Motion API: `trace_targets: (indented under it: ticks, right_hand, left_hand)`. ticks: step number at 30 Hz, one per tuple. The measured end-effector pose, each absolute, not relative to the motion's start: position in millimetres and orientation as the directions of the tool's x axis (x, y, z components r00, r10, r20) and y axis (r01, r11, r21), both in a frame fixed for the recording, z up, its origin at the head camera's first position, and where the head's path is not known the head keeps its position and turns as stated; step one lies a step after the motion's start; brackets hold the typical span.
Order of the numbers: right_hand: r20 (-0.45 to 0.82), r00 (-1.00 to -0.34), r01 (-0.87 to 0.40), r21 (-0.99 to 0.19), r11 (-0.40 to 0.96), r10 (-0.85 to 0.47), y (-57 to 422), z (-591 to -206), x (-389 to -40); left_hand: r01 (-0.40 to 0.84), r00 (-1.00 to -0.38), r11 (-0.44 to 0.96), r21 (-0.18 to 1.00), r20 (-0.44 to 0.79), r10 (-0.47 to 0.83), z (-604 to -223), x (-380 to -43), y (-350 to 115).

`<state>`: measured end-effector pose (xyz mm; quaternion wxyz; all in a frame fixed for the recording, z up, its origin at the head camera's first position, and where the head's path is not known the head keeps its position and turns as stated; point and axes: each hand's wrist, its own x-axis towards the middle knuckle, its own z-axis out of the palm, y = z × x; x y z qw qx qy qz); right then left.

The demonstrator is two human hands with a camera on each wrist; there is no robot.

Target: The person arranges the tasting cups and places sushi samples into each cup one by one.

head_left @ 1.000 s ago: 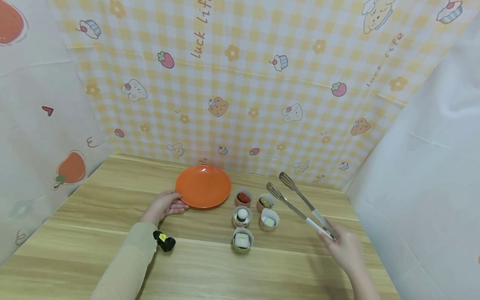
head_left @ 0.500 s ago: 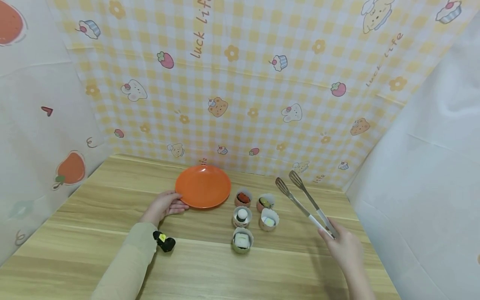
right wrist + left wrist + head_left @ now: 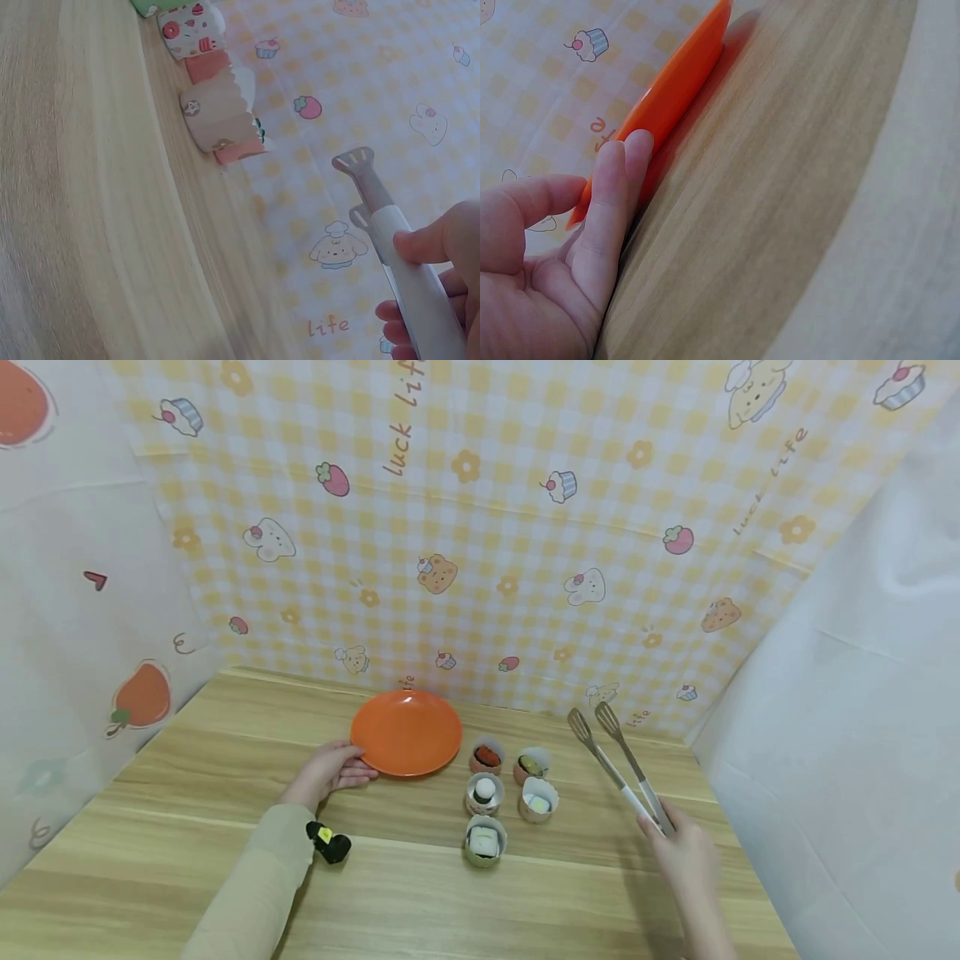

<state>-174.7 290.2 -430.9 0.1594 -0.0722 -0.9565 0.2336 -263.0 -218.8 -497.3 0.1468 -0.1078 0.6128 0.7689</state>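
An orange plate [image 3: 407, 732] lies at the back of the table. My left hand [image 3: 332, 772] pinches its near-left rim, thumb above and fingers beneath, as the left wrist view shows [image 3: 577, 240]. In my right hand [image 3: 686, 852] I grip metal tongs [image 3: 621, 767] with white handles. Their slotted tips point away and stand apart, with nothing between them. Left of the tongs several paper cups hold small food pieces: a red-topped one [image 3: 487, 755], a greenish one [image 3: 532, 766], a white ball on dark [image 3: 484, 790], a white and yellow piece [image 3: 538, 804] and a whitish block [image 3: 483, 841].
The wooden table [image 3: 405, 902] ends at a yellow checked cloth backdrop [image 3: 487, 527]. White cloth walls [image 3: 847, 735] close in both sides. A black wrist strap piece [image 3: 330, 843] sits at my left sleeve [image 3: 255, 885].
My right hand has swung the tongs to the right, away from the cups, and their tips have come slightly closer together. The left hand, plate and cups stay where they were.
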Motion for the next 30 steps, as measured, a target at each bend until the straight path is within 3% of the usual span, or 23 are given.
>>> trace_targets:
  ticks: [30]
  right_hand:
    - [0.282,-0.867,0.219,-0.528,0.821,0.412,285,-461,-194]
  left_hand:
    - [-0.365,-0.931,-0.195,0.91,-0.353,0.096,-496,-263,-219]
